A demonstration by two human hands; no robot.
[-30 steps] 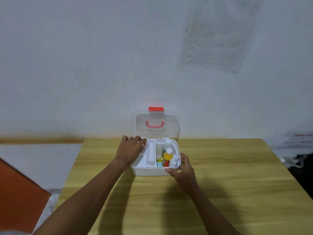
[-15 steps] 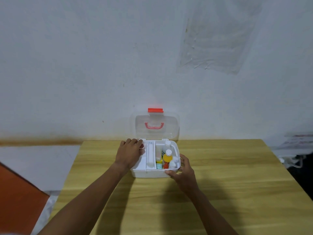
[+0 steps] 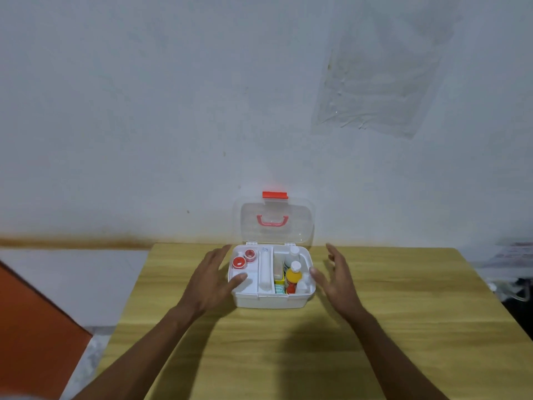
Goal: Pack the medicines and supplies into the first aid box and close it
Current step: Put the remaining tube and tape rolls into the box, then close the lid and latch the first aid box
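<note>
First aid box (image 3: 271, 300) sits mid-surface (image 3: 403, 313), near the wall, clear lid (image 3: 275, 223) up w/ red latch on top. Inside: two red tape rolls (image 3: 238, 262) at left, yellow bottle (image 3: 293, 280) and white bottles at right. Left hand (image 3: 209, 280) & right hand (image 3: 337, 280) flank the box, each grip spread, holding nothing.

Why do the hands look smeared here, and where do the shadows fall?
Head view: both the left hand and the right hand are motion-blurred, while the first aid box stays fairly sharp. Soft arm shadows fall on the wooden table, nearer the camera. The wide lens bends the edges.
</note>
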